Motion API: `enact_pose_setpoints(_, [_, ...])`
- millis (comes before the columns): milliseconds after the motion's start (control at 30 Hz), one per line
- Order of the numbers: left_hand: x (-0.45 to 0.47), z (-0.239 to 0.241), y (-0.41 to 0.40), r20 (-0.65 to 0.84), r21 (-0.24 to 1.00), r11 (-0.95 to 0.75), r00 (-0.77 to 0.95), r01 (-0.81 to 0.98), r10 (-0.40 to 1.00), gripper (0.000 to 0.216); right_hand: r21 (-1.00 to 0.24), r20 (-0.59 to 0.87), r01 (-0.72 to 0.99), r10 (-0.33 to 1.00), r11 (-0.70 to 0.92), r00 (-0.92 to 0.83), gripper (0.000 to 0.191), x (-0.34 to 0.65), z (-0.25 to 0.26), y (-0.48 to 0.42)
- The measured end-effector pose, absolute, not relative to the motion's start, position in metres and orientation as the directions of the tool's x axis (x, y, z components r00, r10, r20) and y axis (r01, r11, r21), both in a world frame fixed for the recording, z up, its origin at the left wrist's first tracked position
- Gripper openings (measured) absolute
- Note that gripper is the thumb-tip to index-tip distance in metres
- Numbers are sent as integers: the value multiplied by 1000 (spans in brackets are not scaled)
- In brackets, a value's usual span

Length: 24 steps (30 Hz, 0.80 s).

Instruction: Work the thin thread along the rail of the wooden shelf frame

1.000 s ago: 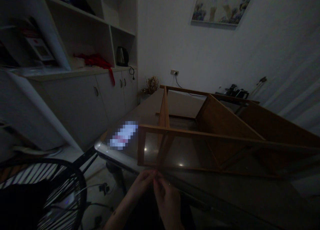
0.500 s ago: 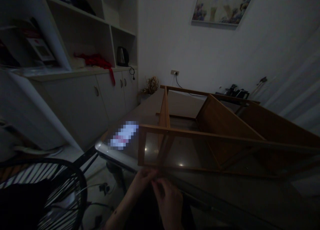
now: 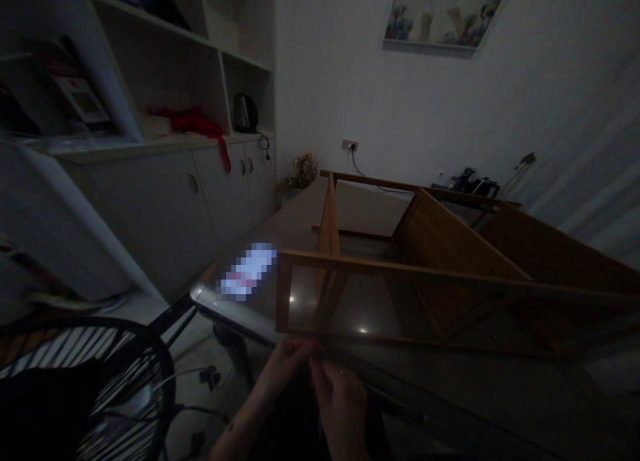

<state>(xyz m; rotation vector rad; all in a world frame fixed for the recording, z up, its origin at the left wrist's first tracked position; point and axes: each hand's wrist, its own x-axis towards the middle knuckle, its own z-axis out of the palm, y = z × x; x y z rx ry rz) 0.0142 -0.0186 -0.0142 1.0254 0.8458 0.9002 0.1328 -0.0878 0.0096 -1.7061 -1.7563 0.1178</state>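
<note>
A wooden shelf frame (image 3: 400, 267) lies on its side on a glossy table (image 3: 235, 301). Both hands meet just below the frame's near bottom rail, at the table's front edge. My left hand (image 3: 287, 361) has its fingers pinched together against my right hand (image 3: 340, 397), whose fingers are curled too. Something small may be pinched between the fingertips, but the dim light hides it.
A black fan grille (image 3: 90, 381) stands low at the left. White cabinets and shelves (image 3: 165, 181) with a kettle (image 3: 244, 113) and red cloth line the left wall. A lit blurred patch (image 3: 247, 269) lies on the table's near left corner. A picture (image 3: 440, 11) hangs above.
The hands have stayed together at the frame's near rail, with only small shifts of the fingers. The frame has not moved.
</note>
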Motion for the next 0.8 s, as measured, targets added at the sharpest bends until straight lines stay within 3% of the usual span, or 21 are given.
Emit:
enact_pose_setpoints(133, [17,-8,-20,-190,949,245,259,-198,947,38,-409,476,896,878,174,47,38,132,7,-89])
enact_pose_setpoints(233, [18,-5,-20,-196,961,231,217,-149,956,39,-414,486,890,873,192,39,32,133,9,-90])
enact_pose_setpoints(433, [14,-12,-19,-174,965,226,320,-134,931,37,-559,406,811,909,171,89,27,134,18,-91])
enact_pose_setpoints(667, [14,-12,-20,-176,947,259,369,-189,912,42,-551,393,818,916,166,79,14,127,12,-88])
enact_pose_setpoints(800, [14,-5,-19,-157,958,231,364,-168,918,40,-532,433,823,899,201,60,21,128,5,-86])
